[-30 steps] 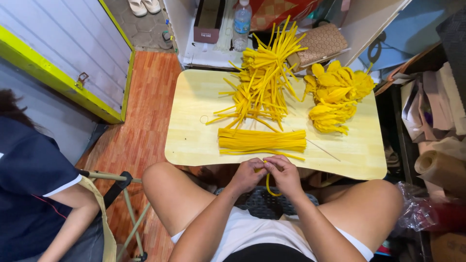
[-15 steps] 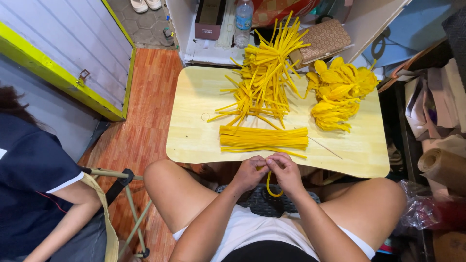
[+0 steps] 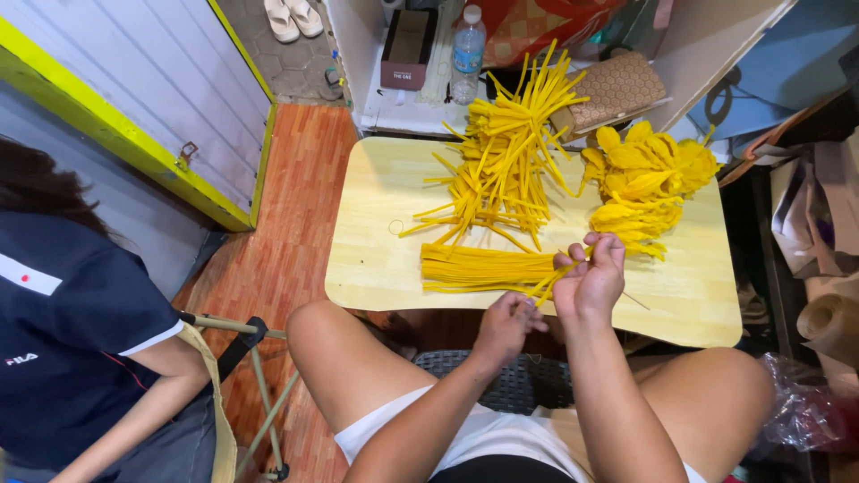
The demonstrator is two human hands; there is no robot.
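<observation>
Head view: right hand (image 3: 591, 282) was raised over the near edge of the desk (image 3: 376, 268), grip pinched shut on a yellow strip (image 3: 548, 283) that ran down-left from its fingers toward the left hand (image 3: 508, 324). Left hand sat lower, just off the desk edge above the lap, fingers curled closed at the strip's lower end; exact contact was hard to tell. Just beyond both hands lay a neat bundle of yellow strips (image 3: 488, 266), flat and parallel to the near edge. Behind it a loose fan of yellow strips (image 3: 506, 156) spread toward the far edge, some ends overhanging. To the right, a heap of folded yellow pieces (image 3: 644, 183), touching the fan's right side. Past the desk: a white shelf (image 3: 394, 112) with a plastic bottle (image 3: 467, 54) and a dark box (image 3: 407, 49). Another person in a dark shirt (image 3: 72, 331) sat at left, well apart from the desk. Sandals (image 3: 295, 18) on the tiled floor at top.
</observation>
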